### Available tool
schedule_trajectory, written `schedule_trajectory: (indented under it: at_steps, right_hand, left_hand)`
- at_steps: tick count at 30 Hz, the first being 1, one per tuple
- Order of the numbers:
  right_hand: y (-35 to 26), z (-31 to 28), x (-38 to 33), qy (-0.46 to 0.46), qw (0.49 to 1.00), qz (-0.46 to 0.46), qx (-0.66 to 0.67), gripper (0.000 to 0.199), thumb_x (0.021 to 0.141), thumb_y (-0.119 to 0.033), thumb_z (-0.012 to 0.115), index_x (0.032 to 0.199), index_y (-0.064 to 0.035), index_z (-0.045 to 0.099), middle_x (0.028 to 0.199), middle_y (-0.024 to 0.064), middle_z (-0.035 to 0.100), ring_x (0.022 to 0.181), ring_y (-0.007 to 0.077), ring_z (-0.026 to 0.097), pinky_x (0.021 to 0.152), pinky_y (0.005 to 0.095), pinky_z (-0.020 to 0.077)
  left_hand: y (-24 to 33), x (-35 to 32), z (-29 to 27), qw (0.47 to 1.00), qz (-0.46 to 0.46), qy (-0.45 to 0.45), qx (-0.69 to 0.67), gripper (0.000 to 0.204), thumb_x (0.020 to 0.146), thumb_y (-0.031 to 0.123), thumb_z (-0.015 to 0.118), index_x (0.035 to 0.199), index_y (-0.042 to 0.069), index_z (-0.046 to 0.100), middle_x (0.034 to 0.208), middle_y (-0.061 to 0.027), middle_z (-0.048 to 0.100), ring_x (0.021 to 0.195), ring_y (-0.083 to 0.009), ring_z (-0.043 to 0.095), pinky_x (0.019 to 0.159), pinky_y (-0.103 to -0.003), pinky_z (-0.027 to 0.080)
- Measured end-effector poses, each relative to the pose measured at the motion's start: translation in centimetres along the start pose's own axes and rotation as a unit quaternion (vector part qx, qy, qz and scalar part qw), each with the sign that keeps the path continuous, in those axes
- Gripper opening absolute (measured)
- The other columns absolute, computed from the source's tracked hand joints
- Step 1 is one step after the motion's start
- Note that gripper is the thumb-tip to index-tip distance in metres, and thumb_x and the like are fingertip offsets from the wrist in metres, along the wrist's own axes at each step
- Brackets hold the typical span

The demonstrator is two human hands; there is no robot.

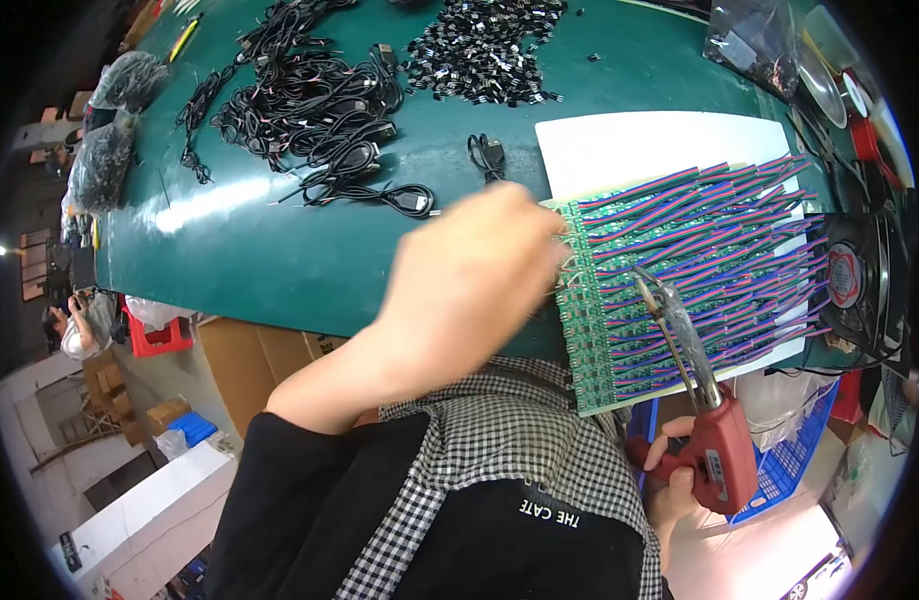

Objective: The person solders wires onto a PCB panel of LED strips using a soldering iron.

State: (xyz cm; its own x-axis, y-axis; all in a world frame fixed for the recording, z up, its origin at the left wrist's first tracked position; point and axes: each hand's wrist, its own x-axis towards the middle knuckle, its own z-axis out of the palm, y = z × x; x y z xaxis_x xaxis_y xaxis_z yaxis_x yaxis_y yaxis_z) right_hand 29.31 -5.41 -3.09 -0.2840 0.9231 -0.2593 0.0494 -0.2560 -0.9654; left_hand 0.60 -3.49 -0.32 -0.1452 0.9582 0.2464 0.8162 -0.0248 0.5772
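Two bare hands are busy at the green counter [259,260], and from where I stand the left hand [459,270] is a blur. Its fingers [547,228] are curled in close at the left edge of a green circuit-board panel [585,345]; I cannot tell whether they pinch anything. The right hand [682,468], lower and to the right of those fingers, is wrapped around the grip of a red soldering gun [727,455], fingers bent round the handle. The gun's tip points up and back over the panel, a little to the right of the left fingers; whether it touches, I can't make out.

Rows of striped ribbon wires [714,255] fan from the panel, stretching away to the right of the left fingers. Beneath them lies a white sheet [659,145], its bare part just beyond those fingers. A coiled black cable [487,155] sits just past the left knuckles, one end lost behind the hand. Farther out, beyond and left of the fingers, spreads a heap of black USB cables [314,105], with a pile of small black-and-silver connectors [484,52] to its right. Well to the right of the left fingers, past the wire ends, stands a black fan [851,285]. Below the right fingers, off the counter, is a blue plastic basket [779,485].
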Motion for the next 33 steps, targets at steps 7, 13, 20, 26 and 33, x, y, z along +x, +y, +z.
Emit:
schedule_trajectory:
  at_steps: [7,13,20,26,33]
  right_hand:
    - [0.3,0.1,0.2,0.013,0.999,-0.018,0.031,0.064,0.079,-0.047,0.064,0.11,0.0065,0.047,0.1,0.0129,0.053,0.057,0.0158,0.052,0.05,0.0252,0.0395]
    - [0.4,0.0,0.4,-0.001,0.998,-0.026,0.051,0.058,0.08,-0.039,0.063,0.113,0.0052,0.045,0.101,0.014,0.053,0.058,0.0162,0.052,0.049,0.0248,0.039]
    - [0.4,0.1,0.1,-0.006,0.998,-0.035,0.061,0.056,0.08,-0.037,0.063,0.114,0.0046,0.045,0.104,0.0153,0.053,0.059,0.0172,0.051,0.05,0.026,0.041]
    - [0.2,0.1,0.3,-0.024,0.997,-0.04,0.069,0.055,0.081,-0.035,0.063,0.115,0.0044,0.045,0.104,0.0147,0.054,0.059,0.0169,0.051,0.051,0.0263,0.0415]
    - [-0.6,0.8,0.3,0.0,0.989,-0.026,0.145,0.055,0.078,-0.023,0.068,0.119,0.0036,0.044,0.104,0.0149,0.055,0.065,0.0178,0.054,0.059,0.027,0.0456]
  left_hand:
    - [-6.2,-5.2,-2.7,0.967,-0.194,0.015,0.163,0.012,0.086,0.017,0.059,0.088,0.006,0.057,0.08,-0.0106,0.057,0.073,-0.0295,0.059,0.062,-0.038,0.046]
    - [-6.3,-6.5,-3.1,0.959,-0.229,0.1,0.131,0.016,0.082,0.016,0.065,0.084,0.003,0.055,0.082,-0.0096,0.055,0.066,-0.0248,0.054,0.06,-0.035,0.044]
    - [-8.6,-5.0,-2.6,0.936,-0.331,0.111,-0.042,0.013,0.082,0.01,0.067,0.085,-0.001,0.06,0.076,-0.0041,0.06,0.062,-0.0127,0.055,0.06,-0.025,0.045]
    - [-5.4,-4.1,-1.8,0.839,-0.352,0.083,-0.406,0.014,0.082,-0.002,0.061,0.096,-0.004,0.06,0.086,-0.005,0.062,0.061,-0.0071,0.056,0.06,-0.018,0.046]
    - [0.7,-3.4,-2.4,0.968,-0.154,-0.002,-0.196,0.022,0.076,-0.007,0.06,0.096,0.001,0.061,0.09,-0.0033,0.052,0.073,-0.0093,0.049,0.06,-0.02,0.04]
